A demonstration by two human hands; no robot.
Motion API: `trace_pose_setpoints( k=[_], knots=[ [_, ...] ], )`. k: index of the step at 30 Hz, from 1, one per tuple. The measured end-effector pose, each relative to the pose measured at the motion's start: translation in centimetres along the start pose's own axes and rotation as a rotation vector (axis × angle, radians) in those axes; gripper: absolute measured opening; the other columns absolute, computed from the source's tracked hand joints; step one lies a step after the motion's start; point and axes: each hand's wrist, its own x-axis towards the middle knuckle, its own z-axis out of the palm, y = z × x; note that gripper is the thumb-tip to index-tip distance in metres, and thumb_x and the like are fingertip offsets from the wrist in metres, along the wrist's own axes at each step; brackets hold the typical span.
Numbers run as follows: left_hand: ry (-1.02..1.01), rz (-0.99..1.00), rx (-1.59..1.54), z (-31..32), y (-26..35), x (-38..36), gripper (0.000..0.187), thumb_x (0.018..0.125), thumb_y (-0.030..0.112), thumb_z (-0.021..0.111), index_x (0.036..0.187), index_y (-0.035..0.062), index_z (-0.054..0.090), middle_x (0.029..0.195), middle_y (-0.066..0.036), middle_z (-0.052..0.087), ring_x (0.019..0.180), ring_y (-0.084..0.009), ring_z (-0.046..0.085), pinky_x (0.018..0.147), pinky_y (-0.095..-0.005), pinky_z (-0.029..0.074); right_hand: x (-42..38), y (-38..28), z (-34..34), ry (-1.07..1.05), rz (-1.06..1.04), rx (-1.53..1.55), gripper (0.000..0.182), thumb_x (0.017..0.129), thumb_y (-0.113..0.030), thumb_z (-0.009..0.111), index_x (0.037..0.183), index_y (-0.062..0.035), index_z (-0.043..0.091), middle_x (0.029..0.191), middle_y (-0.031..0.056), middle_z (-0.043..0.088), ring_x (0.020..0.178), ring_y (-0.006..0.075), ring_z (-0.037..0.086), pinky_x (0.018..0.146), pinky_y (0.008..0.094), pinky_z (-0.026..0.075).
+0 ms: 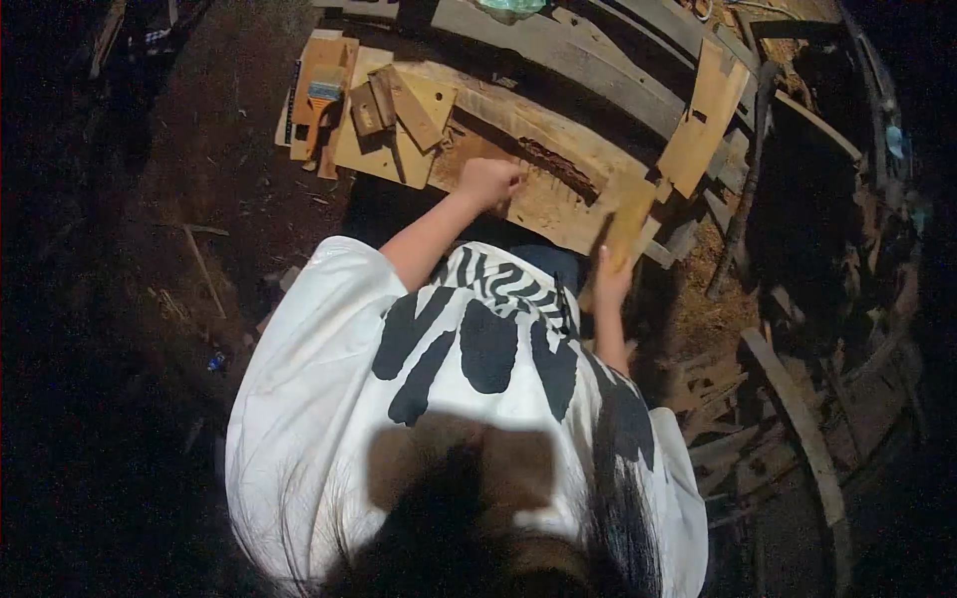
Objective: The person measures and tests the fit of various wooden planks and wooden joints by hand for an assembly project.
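My left hand [488,184] is closed in a fist above the worn wooden bench plank [543,214], near its front edge. What its fingers hold, if anything, is hidden. On the right, my right hand [611,274] grips the lower end of a flat, light wooden board [630,214], which points away from me and lies over the plank's right end. Left of my left hand is a pale wooden panel with holes [439,100], with small wood pieces [414,110] on top. A paintbrush [322,100] with an orange handle rests on boards beside it.
Grey weathered planks [558,55] run along the bench behind. Another light board [706,115] slants at the back right. Scrap wood [738,389] and a long curved slat [797,429] litter the ground at right. A translucent greenish item [510,6] sits at the top edge.
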Motion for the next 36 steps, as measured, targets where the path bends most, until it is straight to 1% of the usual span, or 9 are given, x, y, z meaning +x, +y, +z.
trace_pose_setpoints(
  k=[6, 16, 20, 22, 23, 26, 27, 30, 36],
  knots=[
    [-0.267, 0.222, 0.017, -3.1, 2.4, -0.8, 0.015, 0.072, 0.029, 0.063, 0.070, 0.0146, 0.062, 0.067, -0.007, 0.063, 0.061, -0.0269, 0.063, 0.051, -0.0404, 0.048, -1.0, 0.0, -2.6, -0.043, 0.054, -0.110, 0.052, 0.084, -0.039, 0.063, 0.118, 0.0002, 0.053, 0.106, 0.0245, 0.063, 0.099, 0.0390, 0.061, 0.082, 0.0428, 0.048],
    [0.019, 0.753, -0.336, -14.6, 8.1, 0.6, 0.025, 0.071, 0.008, 0.070, 0.058, 0.0126, 0.048, 0.053, -0.003, 0.049, 0.046, -0.0219, 0.051, 0.042, -0.0341, 0.040, -0.6, -1.6, -1.6, -0.218, 0.166, -0.334, 0.053, 0.085, -0.040, 0.061, 0.110, 0.0057, 0.051, 0.103, 0.0308, 0.060, 0.101, 0.0441, 0.058, 0.083, 0.0459, 0.048],
    [0.033, 0.586, -0.633, -18.1, 11.0, 0.2, 0.037, 0.074, -0.001, 0.066, 0.051, 0.0069, 0.038, 0.047, -0.004, 0.041, 0.041, -0.0231, 0.043, 0.040, -0.0328, 0.030, 1.3, -2.4, -1.8, -0.273, 0.135, -0.290, 0.054, 0.085, -0.038, 0.061, 0.112, 0.0077, 0.050, 0.101, 0.0303, 0.061, 0.100, 0.0445, 0.058, 0.083, 0.0458, 0.049],
    [0.016, 0.513, -0.750, -20.0, 12.1, -0.2, 0.041, 0.075, -0.004, 0.063, 0.049, 0.0049, 0.033, 0.045, -0.004, 0.035, 0.039, -0.0212, 0.038, 0.040, -0.0322, 0.025, 1.9, -5.0, -4.1, -0.523, 0.184, -0.262, 0.054, 0.085, -0.036, 0.060, 0.115, 0.0078, 0.050, 0.103, 0.0315, 0.060, 0.102, 0.0450, 0.057, 0.083, 0.0458, 0.049],
    [-0.038, 0.445, -0.883, -21.1, 12.5, -0.3, 0.042, 0.076, -0.004, 0.062, 0.049, 0.0048, 0.032, 0.045, -0.004, 0.034, 0.038, -0.0196, 0.036, 0.041, -0.0320, 0.023, 2.9, -3.7, -3.4, -0.464, 0.090, -0.413, 0.048, 0.086, -0.032, 0.060, 0.112, 0.0067, 0.054, 0.095, 0.0249, 0.064, 0.089, 0.0394, 0.064, 0.074, 0.0439, 0.050],
    [-0.145, 0.361, -1.068, -24.6, 14.3, 0.3, 0.044, 0.077, -0.005, 0.061, 0.050, 0.0045, 0.028, 0.044, -0.004, 0.031, 0.038, -0.0157, 0.032, 0.042, -0.0322, 0.021, 5.4, -1.2, -2.7, -0.514, 0.123, -0.190, 0.041, 0.082, -0.026, 0.063, 0.112, 0.0022, 0.059, 0.098, 0.0246, 0.065, 0.090, 0.0365, 0.065, 0.079, 0.0426, 0.050],
    [-0.235, 0.371, -1.163, -25.3, 14.4, 0.4, 0.044, 0.077, -0.005, 0.060, 0.050, 0.0044, 0.028, 0.043, -0.004, 0.031, 0.038, -0.0160, 0.031, 0.042, -0.0326, 0.020, 6.7, 1.2, -1.5, -0.484, 0.006, -0.203, 0.034, 0.085, -0.028, 0.060, 0.098, 0.0035, 0.061, 0.073, 0.0080, 0.061, 0.062, 0.0203, 0.054, 0.057, 0.0365, 0.045],
    [-0.354, 0.387, -1.280, -26.4, 14.6, 0.4, 0.044, 0.075, -0.006, 0.060, 0.049, 0.0041, 0.027, 0.043, -0.004, 0.029, 0.038, -0.0173, 0.029, 0.043, -0.0335, 0.019, 6.4, -3.0, -3.9, -0.580, 0.198, -0.319, 0.033, 0.083, -0.026, 0.062, 0.099, 0.0042, 0.061, 0.072, 0.0089, 0.061, 0.059, 0.0225, 0.055, 0.056, 0.0381, 0.046],
    [-0.302, 0.601, -1.053, -27.1, 15.6, 0.4, 0.041, 0.072, -0.005, 0.063, 0.050, 0.0033, 0.029, 0.046, -0.007, 0.028, 0.038, -0.0234, 0.033, 0.043, -0.0350, 0.022, 6.8, -3.8, -4.5, -0.604, 0.139, -0.385, 0.040, 0.081, -0.028, 0.065, 0.099, 0.0081, 0.061, 0.080, 0.0165, 0.066, 0.068, 0.0270, 0.065, 0.058, 0.0405, 0.051]
  ],
)
